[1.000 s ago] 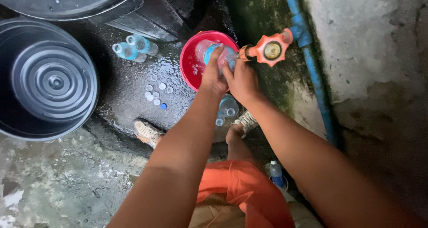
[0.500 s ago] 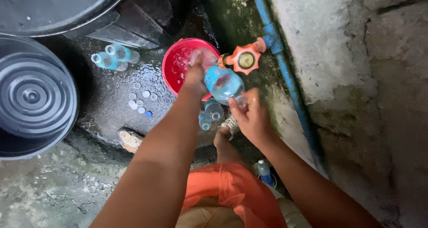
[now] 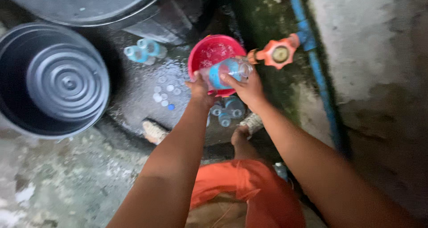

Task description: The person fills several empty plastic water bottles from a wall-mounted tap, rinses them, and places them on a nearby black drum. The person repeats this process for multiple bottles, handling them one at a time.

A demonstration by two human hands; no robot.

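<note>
Both my hands hold a clear plastic bottle (image 3: 225, 72) with a blue label, lying sideways over a red bucket (image 3: 209, 49). My left hand (image 3: 200, 90) grips its base end. My right hand (image 3: 247, 87) grips it near the neck, whose mouth points at an orange tap (image 3: 278, 54) on a blue pipe (image 3: 318, 83). Two more clear bottles (image 3: 227, 110) stand on the wet floor just below my hands.
A large dark ribbed lid (image 3: 67, 83) rests on a black tub at the left. Two blue-labelled bottles (image 3: 142, 50) lie behind several loose bottle caps (image 3: 164, 92) on the wet slab. My feet in sandals (image 3: 154, 131) and orange shorts (image 3: 243, 188) are below. A rough wall stands at the right.
The bottle was lifted away from the tap and held lower by my right hand, then brought back up sideways to the tap over the red bucket, both hands on it again.
</note>
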